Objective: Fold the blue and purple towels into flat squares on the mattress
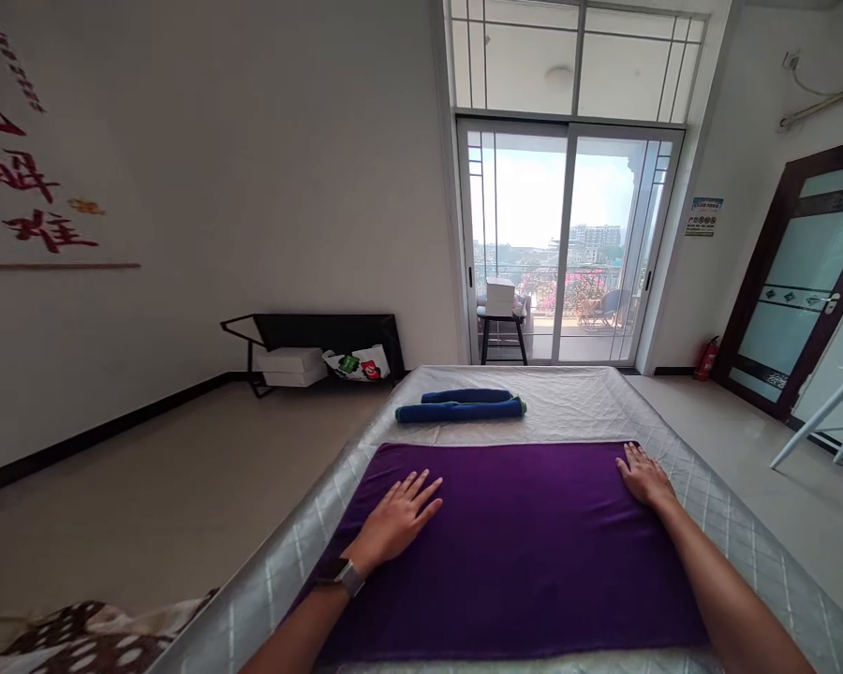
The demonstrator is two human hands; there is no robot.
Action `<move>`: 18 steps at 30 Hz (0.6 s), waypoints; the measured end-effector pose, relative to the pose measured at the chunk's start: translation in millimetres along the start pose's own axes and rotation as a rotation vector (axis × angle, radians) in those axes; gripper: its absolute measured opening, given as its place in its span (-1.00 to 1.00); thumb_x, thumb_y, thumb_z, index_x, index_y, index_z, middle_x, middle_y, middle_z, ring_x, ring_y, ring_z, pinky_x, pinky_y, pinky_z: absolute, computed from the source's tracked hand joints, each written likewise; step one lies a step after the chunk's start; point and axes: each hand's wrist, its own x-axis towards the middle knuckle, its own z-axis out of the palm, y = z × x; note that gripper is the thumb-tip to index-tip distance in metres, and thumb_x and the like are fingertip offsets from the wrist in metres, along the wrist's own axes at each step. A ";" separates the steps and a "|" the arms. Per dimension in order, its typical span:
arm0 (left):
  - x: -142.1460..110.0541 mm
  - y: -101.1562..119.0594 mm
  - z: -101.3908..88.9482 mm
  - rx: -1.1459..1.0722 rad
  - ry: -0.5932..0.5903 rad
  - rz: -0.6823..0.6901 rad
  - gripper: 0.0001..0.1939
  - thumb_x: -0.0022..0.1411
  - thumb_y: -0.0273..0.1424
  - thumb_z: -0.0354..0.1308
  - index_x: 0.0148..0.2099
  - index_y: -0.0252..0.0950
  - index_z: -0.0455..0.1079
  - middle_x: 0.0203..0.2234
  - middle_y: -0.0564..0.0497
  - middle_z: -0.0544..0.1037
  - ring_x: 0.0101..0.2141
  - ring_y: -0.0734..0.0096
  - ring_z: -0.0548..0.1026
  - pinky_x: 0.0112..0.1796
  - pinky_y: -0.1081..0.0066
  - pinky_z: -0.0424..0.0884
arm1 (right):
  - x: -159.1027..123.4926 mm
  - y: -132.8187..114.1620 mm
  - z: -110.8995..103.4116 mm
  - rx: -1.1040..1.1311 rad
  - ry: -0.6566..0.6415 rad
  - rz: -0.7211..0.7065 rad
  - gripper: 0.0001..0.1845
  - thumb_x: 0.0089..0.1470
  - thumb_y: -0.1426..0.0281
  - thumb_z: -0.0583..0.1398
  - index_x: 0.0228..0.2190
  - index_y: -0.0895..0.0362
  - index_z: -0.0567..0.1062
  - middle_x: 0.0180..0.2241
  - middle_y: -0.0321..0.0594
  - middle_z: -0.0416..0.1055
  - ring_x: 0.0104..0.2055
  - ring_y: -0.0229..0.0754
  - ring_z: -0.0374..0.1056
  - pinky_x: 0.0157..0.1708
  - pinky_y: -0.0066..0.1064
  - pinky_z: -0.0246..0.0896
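Purple cloth (520,562) is covered at 10 o'clock by left hand (393,517), 2 o'clock by right hand (647,479); fingers apart. Best smoothed outward, palms flat.

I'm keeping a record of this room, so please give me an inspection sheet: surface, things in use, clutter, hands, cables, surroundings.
Surface: silvery quilted mattress, lightly creased.
Things in use: purple cloth, spread out, slight wrinkles; rolled blue fabric beyond it.
Clutter: brown-and-white fabric at lower left; white boxes and a printed bag by the wall.
Hands: left hand open on the purple cloth; right hand at its far right corner, fingers extended.
Cables: one cable, high on the right wall.
Surroundings: sliding glass door ahead; fire extinguisher and dark-framed door to the right.
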 end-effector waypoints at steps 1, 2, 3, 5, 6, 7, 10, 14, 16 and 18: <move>-11.3 -5.7 3.1 0.005 -0.018 0.003 -0.48 0.44 -0.15 -0.21 0.37 -0.06 0.14 0.35 -0.06 0.18 0.33 0.12 0.10 0.25 0.01 0.10 | 0.0 -0.6 -0.3 -0.002 -0.003 0.002 -0.27 0.30 0.15 -0.22 0.35 0.28 -0.03 0.40 -0.09 -0.10 0.43 -0.14 -0.20 0.36 -0.19 -0.29; -23.2 -13.7 5.8 0.011 -0.032 -0.006 -0.48 0.44 -0.16 -0.21 0.38 -0.05 0.11 0.35 -0.05 0.17 0.34 0.11 0.08 0.25 0.00 0.10 | -0.1 -1.2 -0.6 -0.003 -0.003 0.003 -0.27 0.30 0.16 -0.22 0.35 0.29 -0.03 0.40 -0.09 -0.10 0.43 -0.14 -0.20 0.36 -0.19 -0.29; -34.9 -22.8 7.9 0.017 -0.038 -0.025 -0.48 0.44 -0.17 -0.21 0.38 -0.06 0.09 0.36 -0.05 0.15 0.34 0.11 0.07 0.25 0.00 0.09 | -0.3 -1.7 -1.0 -0.005 -0.003 0.003 -0.27 0.29 0.16 -0.23 0.35 0.29 -0.03 0.40 -0.09 -0.10 0.43 -0.14 -0.20 0.36 -0.19 -0.29; -54.9 -38.5 9.5 0.026 -0.036 -0.081 -0.46 0.44 -0.16 -0.21 0.40 -0.09 0.06 0.37 -0.06 0.12 0.35 0.10 0.05 0.26 0.00 0.08 | -1.0 -1.9 -1.5 -0.008 0.002 -0.002 -0.27 0.29 0.16 -0.23 0.35 0.27 -0.02 0.40 -0.10 -0.09 0.43 -0.14 -0.19 0.36 -0.19 -0.27; -62.2 -43.1 8.9 0.028 -0.030 -0.111 -0.45 0.44 -0.15 -0.21 0.40 -0.11 0.04 0.37 -0.08 0.11 0.35 0.10 0.05 0.26 0.00 0.08 | -1.5 -1.6 -1.9 -0.012 0.005 -0.002 -0.28 0.29 0.16 -0.23 0.35 0.27 -0.01 0.40 -0.10 -0.08 0.43 -0.14 -0.18 0.36 -0.19 -0.25; -67.3 -44.9 7.4 0.027 -0.022 -0.134 -0.44 0.44 -0.14 -0.21 0.41 -0.13 0.04 0.37 -0.10 0.10 0.35 0.10 0.05 0.26 0.00 0.07 | -2.0 -1.1 -2.3 -0.017 0.009 -0.001 -0.28 0.29 0.16 -0.23 0.35 0.26 -0.01 0.40 -0.09 -0.07 0.42 -0.14 -0.18 0.35 -0.18 -0.23; -70.9 -36.0 -0.6 0.013 -0.006 -0.202 -0.43 0.43 -0.12 -0.21 0.40 -0.15 0.05 0.37 -0.12 0.11 0.34 0.10 0.06 0.27 0.00 0.05 | -4.6 0.2 -5.5 -0.053 0.034 0.003 -0.29 0.29 0.18 -0.23 0.34 0.25 0.04 0.38 -0.06 -0.02 0.42 -0.07 -0.13 0.34 -0.08 -0.19; -64.8 -18.1 -10.5 0.000 0.021 -0.278 -0.40 0.41 -0.05 -0.17 0.39 -0.14 0.10 0.37 -0.14 0.12 0.34 0.10 0.07 0.28 0.03 0.04 | -15.6 -15.0 -13.9 -0.120 0.187 -0.026 -0.35 0.25 0.35 -0.18 0.29 0.29 0.18 0.33 0.05 0.11 0.39 0.05 -0.04 0.32 0.07 -0.21; -63.6 -14.9 -11.9 -0.008 0.036 -0.296 -0.38 0.39 -0.02 -0.16 0.38 -0.14 0.11 0.38 -0.17 0.09 0.34 0.08 0.06 0.27 0.03 0.05 | -29.8 -38.2 -15.8 -0.119 0.272 -0.098 -0.36 0.22 0.41 -0.15 0.27 0.31 0.22 0.30 0.08 0.16 0.38 0.06 -0.03 0.33 0.04 -0.23; -63.6 -15.2 -11.1 -0.021 0.038 -0.309 -0.36 0.38 0.00 -0.15 0.38 -0.15 0.12 0.37 -0.20 0.10 0.34 0.03 0.07 0.26 0.03 0.06 | -51.7 -71.9 -12.4 -0.085 0.307 -0.234 -0.37 0.23 0.39 -0.14 0.27 0.28 0.23 0.30 0.04 0.16 0.39 0.03 -0.04 0.34 -0.02 -0.23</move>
